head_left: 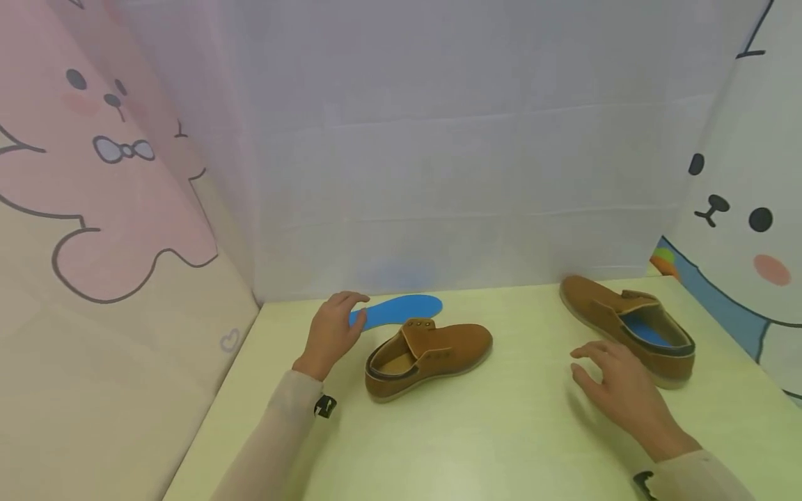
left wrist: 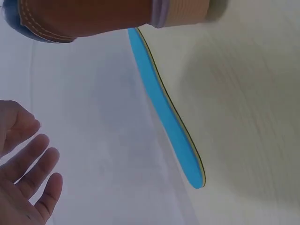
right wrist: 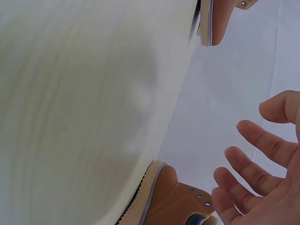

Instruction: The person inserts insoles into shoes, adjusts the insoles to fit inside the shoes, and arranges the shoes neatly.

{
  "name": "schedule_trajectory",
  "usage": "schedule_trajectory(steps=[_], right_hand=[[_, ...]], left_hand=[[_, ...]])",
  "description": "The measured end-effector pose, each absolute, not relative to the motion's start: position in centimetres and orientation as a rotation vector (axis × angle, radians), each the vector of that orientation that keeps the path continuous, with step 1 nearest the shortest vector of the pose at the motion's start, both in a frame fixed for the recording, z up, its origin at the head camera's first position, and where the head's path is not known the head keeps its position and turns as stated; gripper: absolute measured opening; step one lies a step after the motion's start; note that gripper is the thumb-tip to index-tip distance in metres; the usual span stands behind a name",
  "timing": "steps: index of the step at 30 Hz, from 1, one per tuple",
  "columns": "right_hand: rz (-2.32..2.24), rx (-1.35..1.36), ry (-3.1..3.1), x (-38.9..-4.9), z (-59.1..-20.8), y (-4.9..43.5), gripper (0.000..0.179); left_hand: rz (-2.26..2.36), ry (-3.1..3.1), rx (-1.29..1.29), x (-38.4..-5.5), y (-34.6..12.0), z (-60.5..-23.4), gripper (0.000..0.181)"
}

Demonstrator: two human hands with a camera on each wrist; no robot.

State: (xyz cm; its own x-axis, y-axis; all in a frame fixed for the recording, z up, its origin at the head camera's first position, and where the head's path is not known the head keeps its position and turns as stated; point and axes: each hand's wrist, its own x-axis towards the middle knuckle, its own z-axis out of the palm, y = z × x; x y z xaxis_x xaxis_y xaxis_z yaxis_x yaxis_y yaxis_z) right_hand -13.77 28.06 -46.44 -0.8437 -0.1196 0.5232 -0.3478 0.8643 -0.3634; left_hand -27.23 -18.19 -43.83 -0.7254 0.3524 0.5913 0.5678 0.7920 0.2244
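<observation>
a pale yellow-green table (head_left: 532,431) lies below the left hand (head_left: 328,335) and the right hand (head_left: 626,393), with a soft bright patch of light (head_left: 432,480) on the near side of both. beyond the hands rises a pale grey-lilac back wall (head_left: 470,174) with level creases. left of the left hand, a cream side wall (head_left: 125,390) carries a pink animal (head_left: 144,209), a bow tie (head_left: 127,150) and a small heart (head_left: 230,340). right of the right hand, another wall (head_left: 745,118) shows a white animal face (head_left: 729,233) and some blue (head_left: 733,316); the orange-green patch (head_left: 664,261) there is hard to make out.
</observation>
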Motion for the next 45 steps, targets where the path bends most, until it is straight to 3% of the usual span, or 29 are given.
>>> schedule_trajectory(steps=[18, 24, 32, 45], right_hand=[[0.619, 0.312, -2.546, -13.4, -45.6, 28.4, 0.017], [0.612, 0.287, -2.563, -13.2, -45.6, 28.5, 0.017], [0.627, 0.274, -2.572, -12.9, -45.9, 28.7, 0.017], [0.648, 0.274, -2.595, -13.0, -46.1, 28.6, 0.015]], left_hand=[[-0.52, -2.801, -0.634, -33.8, -17.7, -47.5, 0.03], [-0.511, -2.898, -0.618, -34.6, -17.4, -49.2, 0.039], [-0.487, -3.074, -0.638, -35.0, -17.3, -50.5, 0.075], [-0.244, -3.152, -0.624, -35.0, -17.1, -49.8, 0.076]])
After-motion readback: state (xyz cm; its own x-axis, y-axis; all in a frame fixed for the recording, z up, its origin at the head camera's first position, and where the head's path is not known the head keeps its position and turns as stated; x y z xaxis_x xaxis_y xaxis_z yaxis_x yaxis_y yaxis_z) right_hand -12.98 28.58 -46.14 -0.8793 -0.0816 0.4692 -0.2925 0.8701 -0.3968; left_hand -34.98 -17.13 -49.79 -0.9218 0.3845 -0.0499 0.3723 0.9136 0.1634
